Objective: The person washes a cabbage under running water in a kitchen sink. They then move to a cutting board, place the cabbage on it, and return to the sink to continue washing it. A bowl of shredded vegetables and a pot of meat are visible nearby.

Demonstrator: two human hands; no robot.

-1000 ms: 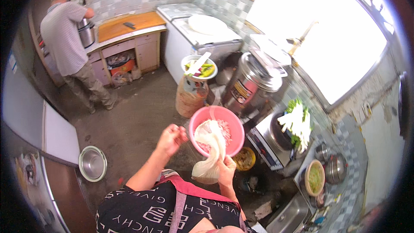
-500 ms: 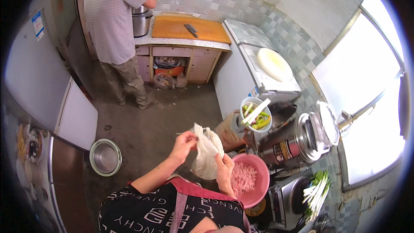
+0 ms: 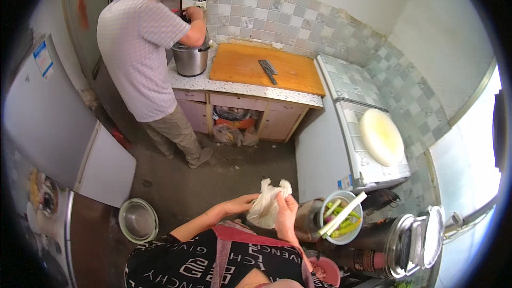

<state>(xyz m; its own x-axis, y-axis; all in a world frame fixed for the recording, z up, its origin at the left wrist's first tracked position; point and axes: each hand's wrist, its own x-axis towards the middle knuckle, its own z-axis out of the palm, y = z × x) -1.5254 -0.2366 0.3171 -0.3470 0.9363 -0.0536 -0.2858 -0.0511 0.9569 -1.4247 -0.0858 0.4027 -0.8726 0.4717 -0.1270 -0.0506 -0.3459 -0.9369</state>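
Note:
A soft, cream-white cloth (image 3: 263, 210) hangs in loose folds between my two hands, in front of my apron. My left hand (image 3: 242, 204) grips its left edge, the fingertips partly covered by the folds. With bent fingers my right hand (image 3: 286, 212) pinches the cloth on its upper right side, where the top stands up in bunched peaks. Beside my right forearm is a pink basin (image 3: 334, 273) with chopped pink meat (image 3: 319, 272), partly cut off by my sleeve and the picture's rim.
A blue-white basket (image 3: 356, 230) of green peppers and scallion stalks stands right of my right hand, near a large steel pot (image 3: 397, 253). A metal basin (image 3: 138, 220) sits on the floor at left. Ahead, a person (image 3: 136, 48) works at a counter with a cutting board (image 3: 240, 64) and cleaver (image 3: 268, 72).
The view has tilted up toward the counter, so the meat basin slid toward the lower edge. My right hand has risen to the cloth's top, and the left has lowered along its side.

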